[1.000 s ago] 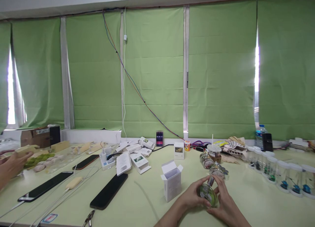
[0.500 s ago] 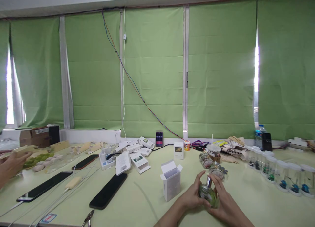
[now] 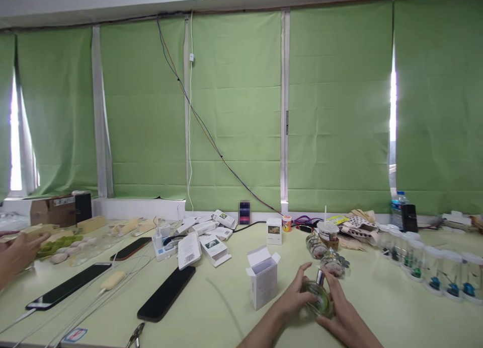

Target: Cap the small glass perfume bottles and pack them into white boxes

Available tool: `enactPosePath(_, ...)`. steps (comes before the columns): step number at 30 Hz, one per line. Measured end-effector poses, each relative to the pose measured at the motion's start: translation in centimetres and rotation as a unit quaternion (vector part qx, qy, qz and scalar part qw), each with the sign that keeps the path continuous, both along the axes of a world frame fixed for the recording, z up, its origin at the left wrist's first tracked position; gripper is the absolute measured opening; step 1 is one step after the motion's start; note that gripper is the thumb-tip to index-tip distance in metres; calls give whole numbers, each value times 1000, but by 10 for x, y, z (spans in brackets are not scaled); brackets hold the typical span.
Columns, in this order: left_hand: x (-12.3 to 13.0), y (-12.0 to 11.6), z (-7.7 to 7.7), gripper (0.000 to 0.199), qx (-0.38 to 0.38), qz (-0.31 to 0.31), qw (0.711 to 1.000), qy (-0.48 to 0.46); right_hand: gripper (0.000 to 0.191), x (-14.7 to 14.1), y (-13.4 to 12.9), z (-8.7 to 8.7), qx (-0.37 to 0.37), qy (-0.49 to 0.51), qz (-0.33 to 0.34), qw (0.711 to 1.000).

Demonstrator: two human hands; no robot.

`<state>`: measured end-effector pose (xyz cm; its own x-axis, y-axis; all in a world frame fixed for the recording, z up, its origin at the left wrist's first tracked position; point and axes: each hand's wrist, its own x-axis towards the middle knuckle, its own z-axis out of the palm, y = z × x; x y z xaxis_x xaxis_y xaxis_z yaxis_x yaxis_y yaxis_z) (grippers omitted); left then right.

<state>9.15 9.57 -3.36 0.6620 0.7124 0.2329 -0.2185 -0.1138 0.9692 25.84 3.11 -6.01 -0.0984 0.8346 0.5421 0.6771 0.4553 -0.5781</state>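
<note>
Left forefinger now off the silver cap [image 3: 320, 277], baring it, my left hand [image 3: 294, 297] and right hand [image 3: 340, 305] grasp a glass bottle [image 3: 321, 301].

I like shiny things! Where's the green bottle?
In the head view, the green bottle is lower right, between left hand and right hand, near the open box.

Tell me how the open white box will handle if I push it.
The box will probably slide easily and feel light, since its walls look like thin card. Standing taller than wide, it may tip if pushed high up. Its raised flaps would likely bend.
</note>
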Motion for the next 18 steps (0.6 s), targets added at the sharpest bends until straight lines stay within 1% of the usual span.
enactPosePath(3, 3, 4, -6, 72, -28, 18, 999, -35, 90, 2, 4, -6, -22, 28, 38, 999)
enactPosePath(6, 5, 7, -13, 60, -16, 27, 998, -60, 87, 4, 7, -9, -50, 38, 59, 996)
enactPosePath(10, 6, 9, -16, 61, 12, 29, 998, -59, 79, 5, 7, -6, -25, 35, 70, 997)
enactPosePath(14, 6, 3, -9, 67, 19, 46, 998, -24, 58, 7, 4, -2, -16, 59, 48, 997)
enactPosePath(16, 5, -4, -3, 67, 62, 66, 995, 31, 48, 8, 4, -2, 1, 74, 22, 997)
enactPosePath(17, 3, -9, 1, 67, 110, 81, 989, 66, 46, 8, 4, -3, 13, 80, 10, 997)
enactPosePath(18, 1, -14, 4, 67, 175, 101, 974, 100, 45, 8, 5, -4, 25, 82, 1, 996)
